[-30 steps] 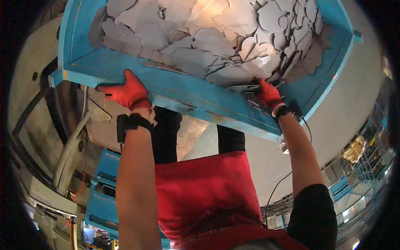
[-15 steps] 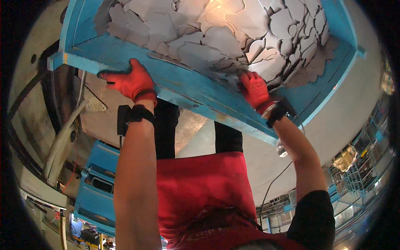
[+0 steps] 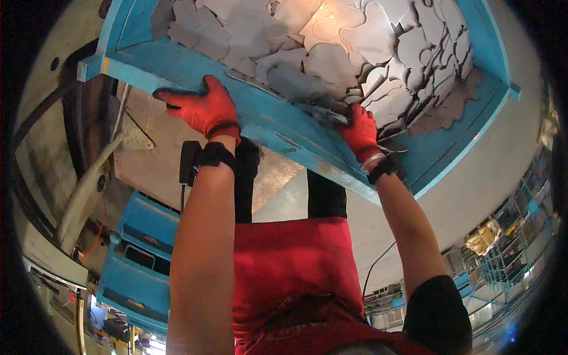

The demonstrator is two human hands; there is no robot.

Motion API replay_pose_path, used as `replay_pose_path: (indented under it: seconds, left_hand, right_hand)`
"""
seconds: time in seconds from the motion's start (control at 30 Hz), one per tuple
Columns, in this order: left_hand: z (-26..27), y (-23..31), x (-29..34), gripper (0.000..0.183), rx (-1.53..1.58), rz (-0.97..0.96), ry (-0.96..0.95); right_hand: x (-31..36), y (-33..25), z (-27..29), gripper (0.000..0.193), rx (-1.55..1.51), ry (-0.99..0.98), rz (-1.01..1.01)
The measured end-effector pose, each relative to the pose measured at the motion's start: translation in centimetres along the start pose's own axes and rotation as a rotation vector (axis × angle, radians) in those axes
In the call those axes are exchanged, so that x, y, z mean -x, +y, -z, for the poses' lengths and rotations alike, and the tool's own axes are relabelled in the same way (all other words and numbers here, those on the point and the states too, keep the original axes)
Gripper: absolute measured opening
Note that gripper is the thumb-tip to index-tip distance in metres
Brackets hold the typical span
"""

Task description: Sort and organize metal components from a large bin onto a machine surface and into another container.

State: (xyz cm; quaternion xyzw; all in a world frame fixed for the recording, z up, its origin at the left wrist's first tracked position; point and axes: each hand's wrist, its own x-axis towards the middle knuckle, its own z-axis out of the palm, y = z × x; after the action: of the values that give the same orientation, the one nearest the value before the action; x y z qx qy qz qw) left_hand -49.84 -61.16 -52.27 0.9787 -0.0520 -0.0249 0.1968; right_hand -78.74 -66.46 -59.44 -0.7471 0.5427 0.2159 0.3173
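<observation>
Curvy grey plates (image 3: 331,61) overlap; left hand (image 3: 207,112) splays on near blue rim (image 3: 133,74), right hand (image 3: 360,130) curls beside them, hold unclear.

Blue bin (image 3: 177,65), raised sides, flat front rim, worn paint, yellowish mark near left front corner. Front rim slants down to the right in view. Directly in it: big heap of flat grey plates (image 3: 331,65), curved outlines, overlapping at mixed angles, some tipped on edge toward the right. Duller, browner plates (image 3: 449,109) along the right side. Heap's far end cut off by the frame.
</observation>
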Motion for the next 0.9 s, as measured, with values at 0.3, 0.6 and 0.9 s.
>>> replay_pose_path:
  seconds: [0.3,0.6,0.9]
  left_hand:
    - [0.6,0.7,0.2,0.09,-0.033,-0.024,-0.005]
    - [0.5,0.7,-0.1,0.09,-0.024,0.003,-0.028]
    - [-0.2,-1.0,-0.4,0.094,-0.087,-0.069,0.02]
  right_hand:
    - [-1.7,-0.5,1.6,0.059,-0.144,-0.228,0.119]
    - [-4.4,1.8,1.2,0.05,-0.142,-0.239,0.223]
    - [-2.1,2.5,10.4,0.015,-0.835,-0.461,0.166]
